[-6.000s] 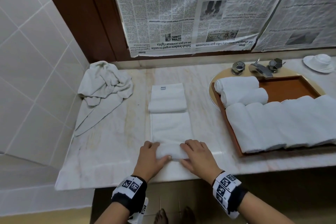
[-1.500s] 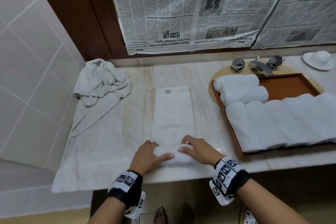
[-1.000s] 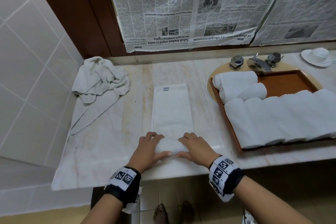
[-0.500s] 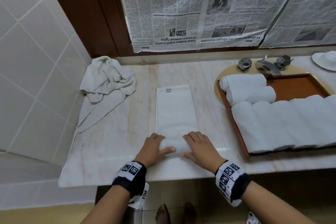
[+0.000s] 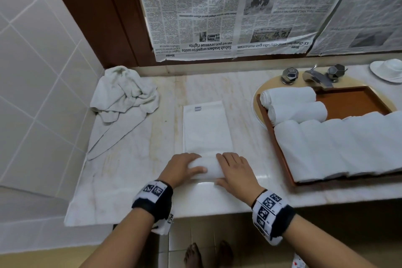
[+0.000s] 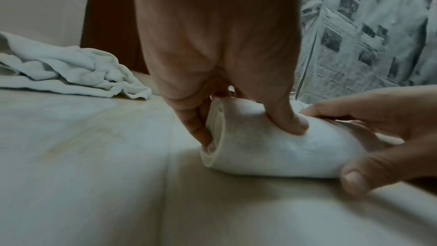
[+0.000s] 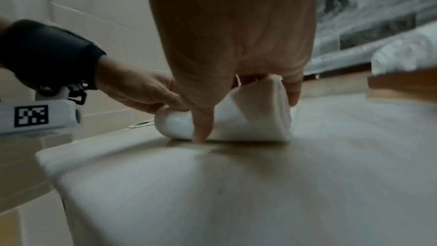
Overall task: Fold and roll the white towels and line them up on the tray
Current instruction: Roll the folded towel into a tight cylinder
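Note:
A long folded white towel [image 5: 206, 128] lies flat on the marble counter, its near end wound into a short roll [image 5: 205, 169]. My left hand [image 5: 185, 168] grips the roll's left end, thumb pressed into it [image 6: 272, 152]. At the right end my right hand [image 5: 233, 169] curls over the roll [image 7: 248, 124], thumb down on the counter behind it. The brown tray [image 5: 356, 102] at the right holds two rolled towels [image 5: 300, 113] at its back and a row of several rolled towels [image 5: 339, 146] along its front.
A crumpled white towel [image 5: 124, 93] lies at the back left by the tiled wall. Taps and a spout [image 5: 315, 76] stand behind the tray, with a white dish [image 5: 389, 69] at the far right. The counter's front edge [image 5: 195, 209] runs just below my wrists.
Six seconds ago the towel's far end lay folded back over itself; it now lies flat. Over the last second and a half both hands have rolled the near end a little farther from me.

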The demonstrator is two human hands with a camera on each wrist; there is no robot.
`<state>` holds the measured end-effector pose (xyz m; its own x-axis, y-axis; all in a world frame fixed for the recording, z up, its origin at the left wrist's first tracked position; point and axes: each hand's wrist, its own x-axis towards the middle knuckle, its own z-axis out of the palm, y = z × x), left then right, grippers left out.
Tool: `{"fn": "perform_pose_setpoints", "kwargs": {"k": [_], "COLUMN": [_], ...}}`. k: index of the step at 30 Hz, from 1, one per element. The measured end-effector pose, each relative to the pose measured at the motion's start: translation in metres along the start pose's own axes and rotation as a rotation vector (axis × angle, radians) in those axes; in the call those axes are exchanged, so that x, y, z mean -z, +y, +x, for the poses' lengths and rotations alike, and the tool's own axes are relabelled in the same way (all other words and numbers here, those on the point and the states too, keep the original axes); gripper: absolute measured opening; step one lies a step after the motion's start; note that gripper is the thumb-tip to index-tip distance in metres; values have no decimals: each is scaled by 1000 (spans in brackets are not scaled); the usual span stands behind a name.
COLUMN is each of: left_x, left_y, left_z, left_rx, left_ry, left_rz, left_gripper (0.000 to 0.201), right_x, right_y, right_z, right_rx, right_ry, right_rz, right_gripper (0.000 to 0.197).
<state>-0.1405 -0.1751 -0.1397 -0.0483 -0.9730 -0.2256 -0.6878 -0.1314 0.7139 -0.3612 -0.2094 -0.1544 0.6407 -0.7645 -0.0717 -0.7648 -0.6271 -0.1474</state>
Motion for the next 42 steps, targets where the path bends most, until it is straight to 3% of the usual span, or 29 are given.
{"fn": "perform_pose_setpoints", "kwargs": {"k": [2, 7, 9, 12, 14, 16, 18, 21, 24, 27, 29, 31, 33, 35, 37, 39, 42], "left_x": [4, -13, -25, -33, -31, -26, -22, -19, -22, -24, -19, -12, -5, -2, -5, -13, -26], "left_y": [3, 6, 3, -9, -14, -14, -12, -5, 2, -1, 0, 4, 9, 13, 15, 14, 16], "left_z": [5, -12, -23, -32, -32, -29, -23, -18, -21, -22, -20, -17, -11, -8, -9, -17, -35], "left_rx": [2, -46, -78, -65, -26, 8, 21, 30, 43, 35, 49, 69, 96, 140, 168, 141, 86], "left_ry": [-38, 47, 71, -20, -93, -154, -200, -225, -99, -24, -48, -96, -159, -220, -226, -139, 22], "left_rz": [35, 339, 331, 253, 212, 169, 145, 192, 209, 107, 62, 39, 47, 59, 57, 116, 300], "left_gripper": [47, 71, 73, 71, 72, 77, 77, 74, 77, 74, 65, 53, 47, 46, 51, 64, 63], "right_x": [4, 31, 37, 42, 39, 30, 21, 25, 43, 48, 45, 36, 27, 21, 19, 22, 32], "right_y": [0, 12, 15, 14, 8, -3, -8, 1, 9, 10, 6, -2, -10, -12, -9, -4, 2], "right_z": [11, 37, 33, 12, -6, -20, -23, -9, 10, 17, 10, -5, -19, -24, -22, -14, 1], "right_rx": [-23, -57, -50, -46, -9, 61, 87, 14, -46, -55, -48, -35, -27, -22, -44, -58, -96], "right_ry": [-23, -351, -437, -512, -424, -240, -172, -278, -437, -495, -421, -225, -122, -126, -161, -233, -379], "right_rz": [56, 249, 286, 297, 179, 19, 14, 235, 405, 419, 284, 104, 36, 34, 94, 190, 331], "right_gripper": [65, 57, 57, 65, 68, 66, 64, 60, 52, 51, 51, 52, 56, 70, 72, 68, 60]}}
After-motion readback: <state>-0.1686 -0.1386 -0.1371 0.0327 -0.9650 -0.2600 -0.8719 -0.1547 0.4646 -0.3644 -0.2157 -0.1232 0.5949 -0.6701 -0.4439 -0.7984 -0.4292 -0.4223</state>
